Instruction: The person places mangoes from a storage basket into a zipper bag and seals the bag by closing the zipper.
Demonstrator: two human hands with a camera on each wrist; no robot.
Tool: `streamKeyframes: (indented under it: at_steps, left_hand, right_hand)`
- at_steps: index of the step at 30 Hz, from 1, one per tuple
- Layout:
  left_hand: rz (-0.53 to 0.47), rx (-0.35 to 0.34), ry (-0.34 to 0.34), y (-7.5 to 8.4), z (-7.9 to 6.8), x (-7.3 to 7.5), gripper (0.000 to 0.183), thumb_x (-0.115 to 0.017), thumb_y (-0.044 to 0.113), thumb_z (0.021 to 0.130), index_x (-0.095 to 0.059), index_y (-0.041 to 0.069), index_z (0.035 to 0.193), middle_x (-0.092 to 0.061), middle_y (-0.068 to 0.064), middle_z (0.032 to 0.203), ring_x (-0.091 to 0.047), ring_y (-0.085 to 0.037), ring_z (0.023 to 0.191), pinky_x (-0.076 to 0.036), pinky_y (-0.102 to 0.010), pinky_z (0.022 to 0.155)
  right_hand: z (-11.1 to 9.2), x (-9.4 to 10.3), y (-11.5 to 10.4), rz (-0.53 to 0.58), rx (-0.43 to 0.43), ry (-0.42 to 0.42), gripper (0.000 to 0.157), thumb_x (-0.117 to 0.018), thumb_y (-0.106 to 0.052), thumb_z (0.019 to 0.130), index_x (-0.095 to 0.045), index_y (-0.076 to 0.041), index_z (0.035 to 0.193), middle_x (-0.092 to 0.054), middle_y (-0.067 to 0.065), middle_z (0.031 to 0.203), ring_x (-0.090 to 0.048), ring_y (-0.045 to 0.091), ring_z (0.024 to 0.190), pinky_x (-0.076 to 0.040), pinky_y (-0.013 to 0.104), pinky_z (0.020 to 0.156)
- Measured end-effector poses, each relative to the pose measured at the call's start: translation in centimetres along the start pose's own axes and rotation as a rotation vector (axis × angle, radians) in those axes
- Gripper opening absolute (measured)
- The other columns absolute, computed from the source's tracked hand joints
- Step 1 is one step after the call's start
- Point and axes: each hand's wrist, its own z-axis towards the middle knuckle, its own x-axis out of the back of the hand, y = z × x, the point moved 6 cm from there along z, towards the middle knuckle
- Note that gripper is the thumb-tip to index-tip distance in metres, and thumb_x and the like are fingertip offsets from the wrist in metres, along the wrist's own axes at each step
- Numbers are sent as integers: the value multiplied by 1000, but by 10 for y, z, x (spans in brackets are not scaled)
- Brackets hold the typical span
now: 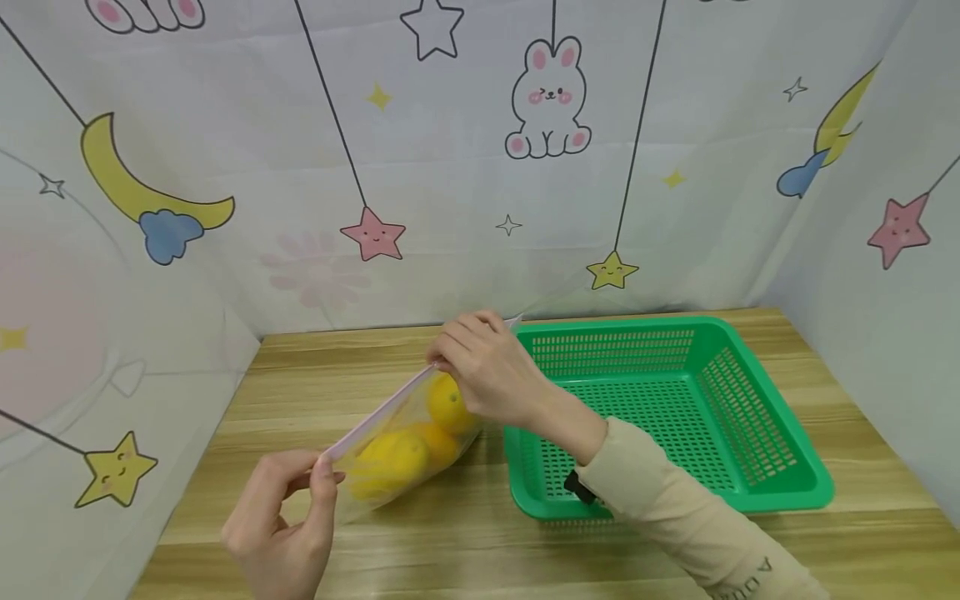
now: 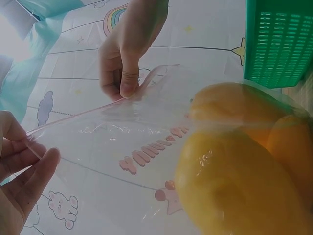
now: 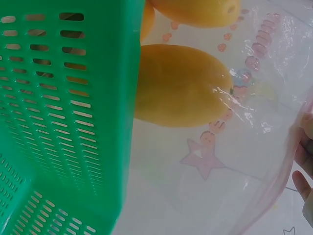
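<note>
A clear zip bag (image 1: 369, 427) with a pink top strip slants over the table, and several fruits lie inside it. A yellow fruit (image 1: 393, 460) is toward its near end and an orange-yellow fruit (image 1: 448, 403) toward its far end. My left hand (image 1: 281, 521) pinches the near corner of the strip between thumb and fingers, as the left wrist view also shows. Farther along the same strip, my right hand (image 1: 491, 367) grips the edge close to the far corner. In the left wrist view, pink letters (image 2: 151, 149) are printed on the bag.
A green perforated basket (image 1: 776, 417) stands on the right of the wooden table (image 1: 450, 550), right beside the bag. My right forearm (image 1: 675, 492) crosses over its near left part. Behind and at both sides hangs a white printed cloth (image 1: 465, 192).
</note>
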Motion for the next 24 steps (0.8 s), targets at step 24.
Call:
streamKeyframes:
  at_steps: [24]
  left_hand:
    - [-3, -6, -1, 2, 1, 2, 16, -61, -9, 80, -59, -16, 67, -62, -9, 67, -59, 4, 69, -49, -3, 66]
  right_hand:
    - [-8, -2, 13, -12, -44, -11, 6, -58, -14, 95, -63, -13, 95, -64, -2, 91, -57, 18, 94, -44, 33, 89]
